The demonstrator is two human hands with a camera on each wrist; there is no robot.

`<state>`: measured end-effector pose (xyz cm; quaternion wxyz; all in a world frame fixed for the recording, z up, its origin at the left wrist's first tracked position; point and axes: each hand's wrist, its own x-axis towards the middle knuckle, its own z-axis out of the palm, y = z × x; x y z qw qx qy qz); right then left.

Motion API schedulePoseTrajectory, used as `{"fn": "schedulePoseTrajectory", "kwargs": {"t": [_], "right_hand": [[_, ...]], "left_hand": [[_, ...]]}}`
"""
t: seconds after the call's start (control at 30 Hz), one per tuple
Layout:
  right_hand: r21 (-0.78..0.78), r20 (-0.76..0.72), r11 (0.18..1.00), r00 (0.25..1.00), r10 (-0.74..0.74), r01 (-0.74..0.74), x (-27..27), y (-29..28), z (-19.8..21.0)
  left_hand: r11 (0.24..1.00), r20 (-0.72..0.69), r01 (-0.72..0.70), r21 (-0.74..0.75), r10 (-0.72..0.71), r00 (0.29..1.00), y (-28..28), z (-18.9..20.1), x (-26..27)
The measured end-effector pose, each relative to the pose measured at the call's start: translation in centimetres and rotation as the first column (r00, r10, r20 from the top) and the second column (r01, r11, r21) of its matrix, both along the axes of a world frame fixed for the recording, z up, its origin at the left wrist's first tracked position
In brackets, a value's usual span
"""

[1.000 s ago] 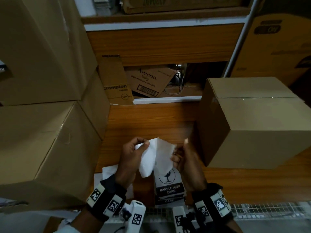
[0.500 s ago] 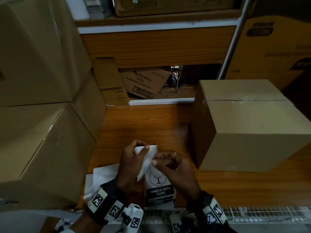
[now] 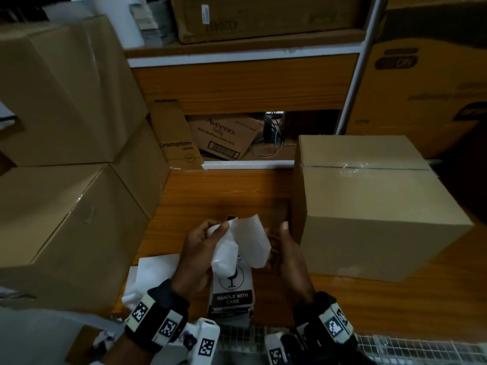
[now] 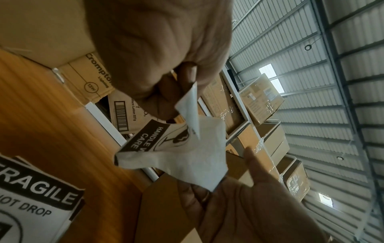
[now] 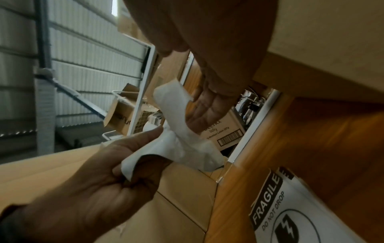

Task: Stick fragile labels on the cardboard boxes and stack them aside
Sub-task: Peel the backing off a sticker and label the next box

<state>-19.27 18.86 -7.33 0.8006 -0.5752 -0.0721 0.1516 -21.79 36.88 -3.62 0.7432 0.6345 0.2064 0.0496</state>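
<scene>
Over the wooden table [image 3: 224,196], my left hand [image 3: 221,229] pinches a fragile label [image 4: 164,139] between thumb and fingers; its print reads HANDLE WITH CARE. A white sheet [image 3: 254,241] peels away from it toward my right hand [image 3: 282,241]. That hand's fingers [image 5: 207,106] are straight, and the sheet's far edge lies against them. Under my hands lies a stack of fragile labels [image 3: 232,288]. A sealed cardboard box [image 3: 369,206] stands just right of my right hand.
Two big cardboard boxes, a lower one [image 3: 52,219] and an upper one [image 3: 52,88], are stacked at the left. Loose white sheets [image 3: 155,270] lie by my left wrist. Shelves with more cartons [image 3: 224,138] stand behind the table. A wire grid [image 3: 395,346] runs along the near edge.
Half a second ago my right fingers pinched the sheet close to my left hand. Now the hands have drawn apart, the white sheet has peeled open, and my right fingers have straightened.
</scene>
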Motion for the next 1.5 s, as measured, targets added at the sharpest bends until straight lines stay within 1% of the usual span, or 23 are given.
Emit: {"fn": "schedulePoseTrajectory", "kwargs": {"t": [0.1,0.13,0.2,0.23,0.3,0.37,0.43,0.5,0.6,0.67,0.7,0.73,0.77,0.83,0.93,1.0,1.03,1.1,1.13,1.2,1.27,1.37,1.5], "right_hand": [[-0.127,0.149,0.991,0.987,0.057,-0.038,-1.0,-0.4,1.1],[-0.166,0.189,0.986,0.981,0.052,-0.020,-1.0,-0.5,0.7],[-0.182,0.229,0.983,0.973,0.009,0.033,-1.1,-1.1,-0.4],[-0.164,0.217,0.985,0.976,-0.022,0.058,-1.1,-1.5,-0.8],[-0.136,0.116,0.988,0.992,-0.058,0.074,-0.9,-2.6,-1.5],[-0.088,0.021,0.996,0.999,-0.027,0.029,-0.9,-3.9,-1.4],[-0.046,-0.038,0.998,0.998,0.044,-0.046,-1.2,-4.9,-1.1],[-0.044,-0.031,0.997,0.997,0.069,-0.070,-1.5,-5.3,-1.1],[-0.045,-0.027,0.995,0.995,0.093,-0.094,-2.2,-5.3,-1.7],[-0.041,-0.032,0.997,0.997,0.068,-0.070,-2.5,-5.5,-2.0],[-0.040,-0.037,0.998,0.998,0.052,-0.053,-2.5,-5.8,-2.1],[-0.032,-0.048,0.999,0.998,0.036,-0.037,-2.5,-6.2,-2.0],[-0.021,-0.056,1.000,0.998,0.018,-0.020,-2.5,-6.4,-2.0],[0.001,-0.049,1.000,0.999,-0.011,0.011,-2.7,-6.9,-1.9],[-0.002,-0.006,0.998,0.998,-0.062,0.062,-3.5,-6.8,-1.8],[-0.015,0.011,0.997,0.997,-0.082,0.082,-4.1,-6.5,-1.9],[-0.011,0.003,0.997,0.997,-0.082,0.082,-4.3,-6.4,-1.9],[0.020,-0.028,0.998,0.998,-0.061,0.062,-4.6,-6.4,-1.9],[0.032,-0.040,0.999,0.998,-0.043,0.045,-4.6,-6.5,-1.9],[0.039,-0.049,0.999,0.999,-0.009,0.011,-4.6,-7.0,-1.8],[0.038,-0.034,0.998,0.998,0.047,-0.046,-4.5,-7.4,-1.8],[0.037,0.000,0.993,0.994,0.112,-0.112,-4.5,-8.0,-1.4],[0.031,-0.017,0.987,0.987,0.157,-0.156,-3.9,-8.9,-0.7]], "left_hand": [[1.000,-0.010,0.005,-0.001,-0.005,1.000,-1.6,-0.1,-0.7],[1.000,-0.018,0.017,0.005,-0.017,1.000,-2.0,-0.1,-0.9],[0.997,-0.036,0.081,0.020,-0.080,0.996,-2.9,0.4,-1.5],[0.990,-0.056,0.137,0.037,-0.134,0.989,-3.2,0.7,-2.0],[0.965,-0.094,0.251,0.072,-0.244,0.965,-3.2,0.9,-2.8],[0.936,-0.131,0.335,0.112,-0.320,0.938,-3.0,1.3,-3.4],[0.912,-0.160,0.390,0.129,-0.369,0.916,-3.1,1.7,-4.2],[0.908,-0.161,0.412,0.081,-0.396,0.904,-3.4,2.0,-4.9],[0.925,-0.135,0.379,-0.031,-0.380,0.915,-3.6,1.4,-5.8],[0.916,-0.096,0.377,-0.134,-0.391,0.915,-3.3,1.2,-6.5],[0.905,-0.076,0.393,-0.166,-0.409,0.909,-3.3,1.2,-6.8],[0.901,-0.068,0.401,-0.164,-0.416,0.907,-3.2,1.1,-7.0],[0.912,-0.082,0.390,-0.127,-0.401,0.912,-3.1,1.0,-7.3],[0.945,-0.120,0.326,-0.012,-0.326,0.938,-3.6,0.7,-7.7],[0.954,-0.097,0.268,0.132,-0.257,0.962,-6.3,-0.1,-8.3],[0.956,-0.077,0.192,0.223,-0.180,0.981,-8.4,-1.2,-8.5],[0.940,-0.080,0.147,0.307,-0.128,0.989,-9.2,-1.9,-8.4],[0.875,-0.089,0.068,0.480,-0.029,0.996,-10.3,-2.9,-8.4],[0.864,-0.067,0.024,0.503,0.012,0.998,-10.6,-3.3,-8.3],[0.876,0.005,-0.069,0.478,0.076,0.997,-11.0,-3.3,-8.1],[0.869,0.026,-0.114,0.481,0.116,0.993,-11.2,-3.0,-8.1],[0.888,0.012,-0.115,0.445,0.123,0.992,-10.8,-3.0,-8.2],[0.932,-0.017,-0.083,0.352,0.095,0.995,-10.2,-2.3,-8.2]]}}
